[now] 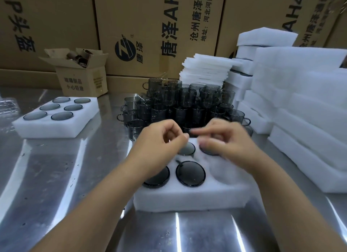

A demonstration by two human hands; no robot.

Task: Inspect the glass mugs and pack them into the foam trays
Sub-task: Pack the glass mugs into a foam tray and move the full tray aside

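Note:
A white foam tray (187, 199) lies on the steel table in front of me, with smoky grey glass mugs sunk in its holes; one mug (190, 173) shows fully at the middle front. My left hand (159, 146) hovers over the tray's left side, fingers curled, nothing visibly in it. My right hand (225, 141) is blurred over the tray's back right, fingers loosely bent above a mug (208, 152). A stacked pile of loose grey mugs (178, 103) stands just behind the tray. Both hands hide parts of the tray.
A filled foam tray (47, 127) with several mugs sits at the left. Stacks of foam trays (300, 105) and thin foam sheets (206, 69) fill the right. A small open carton (82, 77) and large cardboard boxes (159, 26) stand at the back.

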